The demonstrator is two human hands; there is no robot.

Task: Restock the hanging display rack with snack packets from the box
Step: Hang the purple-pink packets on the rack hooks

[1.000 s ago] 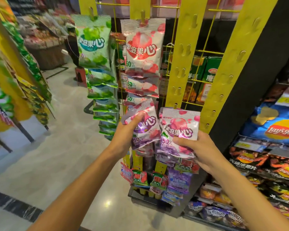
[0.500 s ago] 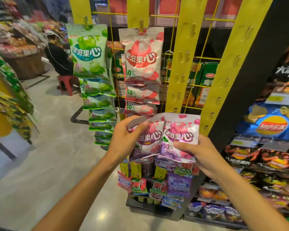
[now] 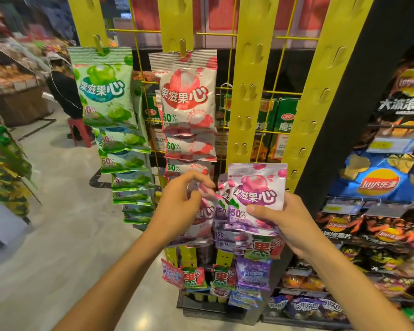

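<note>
My right hand (image 3: 294, 220) grips purple packet (image 3: 256, 197) by lower edge, thumb on front, just below third yellow strip (image 3: 253, 75) of rack. My left hand (image 3: 179, 204) pinches top of second purple packet (image 3: 202, 218), left of that strip, beneath red packets (image 3: 188, 91).

both my bare arms reach up and forward, side by side. my left hand (image 3: 182, 201) has its back to me — fingers bent, thumb and fingertips pinching something small and pink. my right hand (image 3: 287, 223) is a bit lower, palm turned in, thumb in front and fingers curled behind a packet (image 3: 256, 194), gripping it.
</note>
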